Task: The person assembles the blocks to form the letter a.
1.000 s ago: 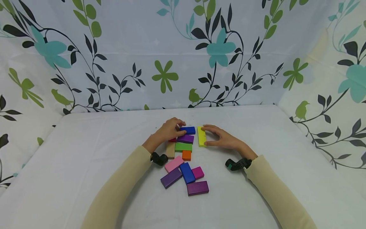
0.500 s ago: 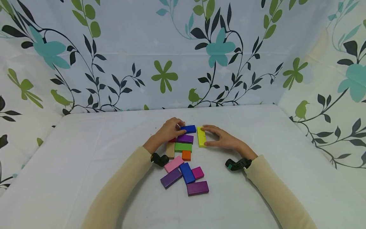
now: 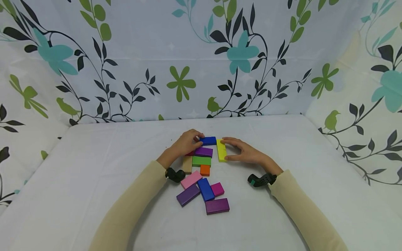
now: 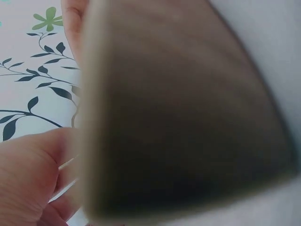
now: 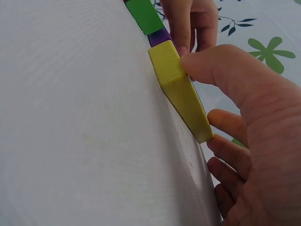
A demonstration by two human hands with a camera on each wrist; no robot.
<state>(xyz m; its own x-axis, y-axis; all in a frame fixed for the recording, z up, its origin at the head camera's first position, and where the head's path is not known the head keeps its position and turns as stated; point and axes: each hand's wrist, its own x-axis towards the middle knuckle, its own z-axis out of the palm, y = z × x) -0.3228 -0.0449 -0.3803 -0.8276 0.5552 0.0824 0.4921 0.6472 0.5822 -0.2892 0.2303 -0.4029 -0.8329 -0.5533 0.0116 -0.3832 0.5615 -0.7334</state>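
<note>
My left hand (image 3: pixel 186 143) pinches the left end of a blue block (image 3: pixel 208 141) between thumb and fingers. My right hand (image 3: pixel 244 150) grips a yellow block (image 3: pixel 221 150), thumb at its near end and fingertips at its far end, as the right wrist view shows. The yellow block stands lengthwise just right of the blue one. In front of the blue block lie a purple block (image 3: pixel 203 152), a green block (image 3: pixel 201 161) and an orange block (image 3: pixel 205 170). A red block (image 3: pixel 190 153) is partly hidden by my left hand, with a tan block (image 3: pixel 187 165) nearer.
Closer to me lies a loose cluster: a pink block (image 3: pixel 191 180), a dark purple block (image 3: pixel 188 195), another blue block (image 3: pixel 206 189), a magenta block (image 3: pixel 217 189) and a plum block (image 3: pixel 217 206). A big blurred brown shape (image 4: pixel 183 113) fills most of the left wrist view.
The blue block has shifted slightly right and away from me, its right end now close beside the yellow block's far end. My right hand and the yellow block have hardly moved.
</note>
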